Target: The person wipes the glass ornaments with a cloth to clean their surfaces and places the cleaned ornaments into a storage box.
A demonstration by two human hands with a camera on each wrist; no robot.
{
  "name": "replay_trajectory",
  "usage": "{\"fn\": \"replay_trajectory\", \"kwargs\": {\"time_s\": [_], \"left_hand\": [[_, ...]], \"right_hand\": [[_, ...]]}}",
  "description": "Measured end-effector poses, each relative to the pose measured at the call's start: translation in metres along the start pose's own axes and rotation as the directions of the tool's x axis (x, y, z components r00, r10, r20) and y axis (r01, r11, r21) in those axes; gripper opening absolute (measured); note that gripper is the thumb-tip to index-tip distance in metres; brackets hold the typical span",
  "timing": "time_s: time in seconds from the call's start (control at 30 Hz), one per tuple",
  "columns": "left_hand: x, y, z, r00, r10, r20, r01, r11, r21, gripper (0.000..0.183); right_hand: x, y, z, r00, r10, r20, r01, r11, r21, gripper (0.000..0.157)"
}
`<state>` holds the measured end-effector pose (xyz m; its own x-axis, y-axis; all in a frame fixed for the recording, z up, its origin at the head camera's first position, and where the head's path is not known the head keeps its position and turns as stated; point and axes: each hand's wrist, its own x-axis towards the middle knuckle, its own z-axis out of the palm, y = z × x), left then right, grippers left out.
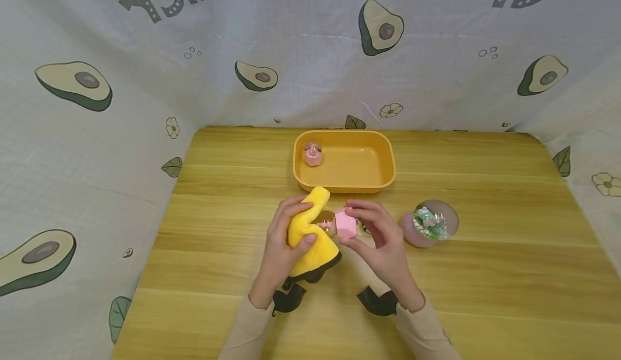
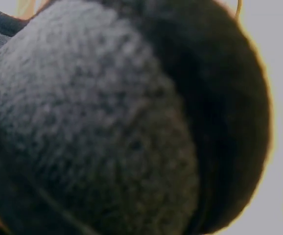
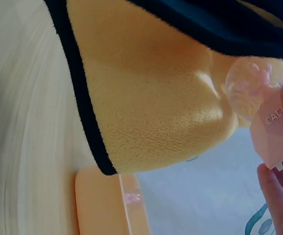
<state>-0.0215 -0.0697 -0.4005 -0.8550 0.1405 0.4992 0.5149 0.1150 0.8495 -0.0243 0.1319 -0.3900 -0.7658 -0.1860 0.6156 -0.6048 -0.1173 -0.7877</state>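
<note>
Starting at the left, see the left grip point(image 1: 277, 239) curled round a yellow cloth point(image 1: 308, 255) with a black edge, upper end sticking up past the fingertips, lower edge hanging loose. Beyond it, inside the left end of an orange tray point(image 1: 344, 189), find another pink snow globe point(image 1: 313, 155). Then, between the grips, note the small snow globe point(image 1: 346, 225), pink base to the right, clear dome toward the cloth; cannot tell whether touching. Next, see the right grip point(image 1: 383, 239) pinching that base between thumb and fingertips. Farther right, find a large snow globe point(image 1: 432, 224) on the counter point(image 1: 509, 214), near the right grip. Main risk, by judgement: a slip of the faceted base out of so small a hold, with a hard rub or twist through the cloth as the cause, and a drop onto the counter as the result. Also possible: a knock to the large snow globe from an outward swing of the right grip, given so little room between
</note>
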Motion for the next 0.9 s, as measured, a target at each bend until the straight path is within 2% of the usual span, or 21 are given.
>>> {"fn": "replay_trajectory", "kwargs": {"time_s": [0.13, 0.23, 0.3, 0.37, 0.43, 0.57, 0.67, 0.8, 0.9], "left_hand": [[0.002, 0.001, 0.002, 1.000, 0.021, 0.009, -0.021, 1.000, -0.010, 0.051], [0.003, 0.002, 0.005, 0.999, 0.044, 0.019, -0.044, 0.999, -0.012, 0.051], [0.004, 0.002, 0.008, 0.998, 0.050, 0.027, -0.050, 0.999, -0.007, 0.051], [0.004, 0.004, 0.011, 0.998, 0.053, 0.030, -0.053, 0.999, -0.001, 0.050], [0.004, 0.005, 0.014, 0.998, 0.050, 0.027, -0.050, 0.999, 0.001, 0.049], [0.003, 0.007, 0.018, 0.998, 0.055, 0.012, -0.055, 0.998, 0.006, 0.043], [0.003, 0.006, 0.018, 0.996, 0.087, 0.001, -0.087, 0.996, 0.011, 0.038], [0.003, 0.004, 0.018, 0.989, 0.148, -0.009, -0.148, 0.989, 0.010, 0.030], [0.005, 0.003, 0.017, 0.983, 0.183, -0.004, -0.183, 0.983, 0.008, 0.025]], "right_hand": [[0.000, 0.003, 0.002, 0.994, -0.108, 0.034, 0.112, 0.986, -0.126, 0.037], [0.002, 0.003, 0.004, 0.974, -0.219, 0.056, 0.226, 0.932, -0.284, 0.034], [0.003, 0.002, 0.005, 0.957, -0.281, 0.067, 0.286, 0.890, -0.354, 0.031], [0.005, 0.000, 0.006, 0.943, -0.324, 0.079, 0.329, 0.866, -0.377, 0.028], [0.005, 0.000, 0.006, 0.934, -0.348, 0.087, 0.354, 0.855, -0.379, 0.025], [0.008, -0.002, 0.007, 0.924, -0.372, 0.092, 0.377, 0.840, -0.389, 0.024], [0.009, -0.001, 0.006, 0.923, -0.376, 0.088, 0.379, 0.842, -0.384, 0.026], [0.008, 0.000, 0.004, 0.935, -0.345, 0.081, 0.350, 0.859, -0.373, 0.031], [0.007, 0.000, 0.003, 0.952, -0.298, 0.069, 0.301, 0.877, -0.375, 0.036]]}}
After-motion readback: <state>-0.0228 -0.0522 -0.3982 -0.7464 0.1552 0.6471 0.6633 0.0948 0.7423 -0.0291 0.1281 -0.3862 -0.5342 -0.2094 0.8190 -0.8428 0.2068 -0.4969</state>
